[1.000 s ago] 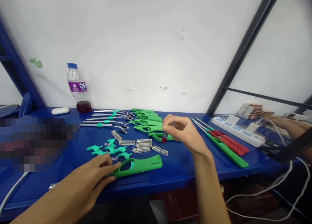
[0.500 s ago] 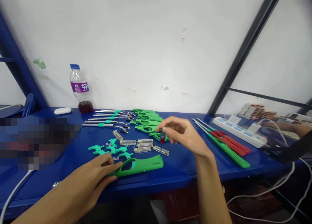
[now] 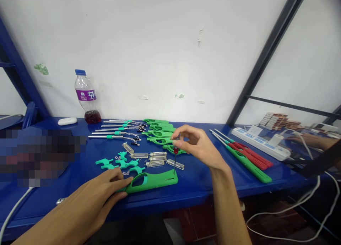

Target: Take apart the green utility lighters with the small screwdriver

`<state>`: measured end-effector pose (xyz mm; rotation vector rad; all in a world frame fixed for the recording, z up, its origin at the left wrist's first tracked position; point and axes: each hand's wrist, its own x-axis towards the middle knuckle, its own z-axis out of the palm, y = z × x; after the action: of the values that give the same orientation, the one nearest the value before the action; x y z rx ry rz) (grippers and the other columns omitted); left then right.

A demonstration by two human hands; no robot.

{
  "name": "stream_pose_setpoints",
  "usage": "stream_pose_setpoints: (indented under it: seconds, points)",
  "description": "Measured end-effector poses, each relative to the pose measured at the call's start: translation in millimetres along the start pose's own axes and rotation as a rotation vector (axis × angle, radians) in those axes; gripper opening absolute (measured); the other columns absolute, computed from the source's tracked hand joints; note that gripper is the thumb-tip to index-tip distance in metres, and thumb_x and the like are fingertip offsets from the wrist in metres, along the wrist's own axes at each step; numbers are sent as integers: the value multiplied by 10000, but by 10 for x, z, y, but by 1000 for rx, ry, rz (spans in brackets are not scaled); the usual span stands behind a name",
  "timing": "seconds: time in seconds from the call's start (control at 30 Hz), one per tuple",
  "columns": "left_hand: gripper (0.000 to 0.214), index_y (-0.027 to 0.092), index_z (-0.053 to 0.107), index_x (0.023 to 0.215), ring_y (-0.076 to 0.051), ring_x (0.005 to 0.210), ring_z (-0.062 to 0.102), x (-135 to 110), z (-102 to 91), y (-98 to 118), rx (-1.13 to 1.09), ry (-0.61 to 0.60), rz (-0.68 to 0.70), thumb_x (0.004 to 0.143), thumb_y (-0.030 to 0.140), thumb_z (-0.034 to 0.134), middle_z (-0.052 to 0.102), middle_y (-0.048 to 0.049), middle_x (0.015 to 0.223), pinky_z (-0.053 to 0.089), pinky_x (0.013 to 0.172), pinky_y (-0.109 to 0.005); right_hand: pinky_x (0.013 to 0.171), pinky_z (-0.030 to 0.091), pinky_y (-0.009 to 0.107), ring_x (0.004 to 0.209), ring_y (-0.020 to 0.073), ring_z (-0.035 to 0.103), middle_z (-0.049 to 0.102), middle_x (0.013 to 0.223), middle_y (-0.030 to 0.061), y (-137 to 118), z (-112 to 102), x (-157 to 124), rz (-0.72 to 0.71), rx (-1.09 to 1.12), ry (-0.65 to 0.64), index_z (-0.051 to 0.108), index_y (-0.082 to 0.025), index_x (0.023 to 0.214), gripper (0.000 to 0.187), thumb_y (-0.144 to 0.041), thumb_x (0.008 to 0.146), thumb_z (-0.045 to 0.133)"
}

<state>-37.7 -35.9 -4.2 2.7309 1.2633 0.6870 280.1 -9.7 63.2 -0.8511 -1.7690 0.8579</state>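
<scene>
My left hand (image 3: pixel 106 191) is closed on the front end of a green lighter handle (image 3: pixel 160 180), which lies on the blue table near its front edge. My right hand (image 3: pixel 195 145) pinches a small screwdriver (image 3: pixel 175 155) with a red part on its grip. The screwdriver stands upright, its tip at the right end of the handle. Behind the handle are several clear fuel tanks (image 3: pixel 157 158) and several teal triggers (image 3: pixel 128 163). Metal lighter tubes with wires (image 3: pixel 106 136) and green handle shells (image 3: pixel 160 134) lie farther back.
Finished-looking lighters, one green (image 3: pixel 250 165) and red ones (image 3: pixel 252 154), lie on the right beside a white power strip (image 3: pixel 262 143). A drink bottle (image 3: pixel 87 97) and a white case (image 3: pixel 67 121) stand near the wall. A white cable (image 3: pixel 16 209) runs along the left.
My right hand and the screwdriver have shifted very slightly left and the fingers have turned a little on the grip. The left hand and handle stay put.
</scene>
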Motion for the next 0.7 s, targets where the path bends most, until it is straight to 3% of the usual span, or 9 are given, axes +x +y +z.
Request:
stream_pose_setpoints:
  seconds: [0.1, 0.2, 0.27, 0.37, 0.43, 0.53, 0.6, 0.7]
  points:
    - [300, 360, 820, 1094, -249, 949, 774, 8, -18, -13, 5, 0, -1, 974, 262, 564, 796, -20, 1099, 625, 795, -298, 725, 488, 313, 944, 186, 627, 708, 1064, 42, 16, -2, 5, -18, 6, -29, 719, -262, 1027, 110, -348, 957, 717]
    - [316, 351, 811, 1146, -243, 928, 780, 35, -58, -4, 15, -85, 5, 984, 278, 549, 793, -33, 1092, 627, 764, -284, 831, 512, 331, 1060, 200, 605, 649, 1195, 42, 40, -13, 3, -31, 53, -30, 657, -246, 912, 191, -286, 850, 833]
    - [340, 340, 789, 1217, -230, 910, 775, 40, -73, 15, 7, -103, -6, 996, 288, 536, 783, -45, 1081, 622, 752, -267, 804, 526, 317, 1003, 185, 596, 620, 1121, 27, 45, -25, -7, -42, 85, -23, 613, -236, 832, 271, -245, 789, 880]
    - [338, 338, 784, 1229, -232, 969, 761, 17, -62, 43, 3, -73, -34, 1013, 313, 525, 764, -51, 1117, 614, 829, -278, 730, 540, 310, 876, 169, 611, 630, 964, 16, 10, -56, -41, -36, 113, -44, 637, -236, 833, 210, -248, 836, 847]
    - [330, 345, 797, 1189, -236, 1007, 755, -2, -46, 47, 7, -73, -37, 1015, 310, 519, 765, -41, 1136, 610, 866, -288, 799, 557, 342, 945, 194, 653, 687, 995, 39, -26, -81, -69, -27, 101, -78, 695, -239, 941, 115, -275, 898, 795]
    - [336, 334, 809, 1154, -232, 985, 761, -9, -29, 30, 16, -60, -40, 1010, 305, 507, 773, -43, 1122, 616, 836, -273, 919, 546, 393, 1090, 228, 663, 717, 1154, 70, -41, -106, -88, -20, 95, -136, 709, -251, 1080, 171, -303, 928, 768]
    - [348, 329, 805, 1176, -232, 955, 767, 0, -24, 14, 24, -62, -35, 1009, 317, 499, 773, -53, 1109, 621, 795, -263, 923, 538, 382, 1084, 220, 652, 690, 1187, 58, -11, -109, -79, -25, 96, -136, 704, -257, 1034, 200, -284, 877, 823]
    - [359, 334, 802, 1185, -241, 945, 772, 15, -19, 5, 35, -53, -10, 1008, 332, 490, 774, -59, 1093, 627, 765, -267, 856, 544, 347, 953, 183, 643, 669, 1065, 24, 36, -96, -54, -31, 107, -99, 707, -259, 959, 186, -254, 844, 853]
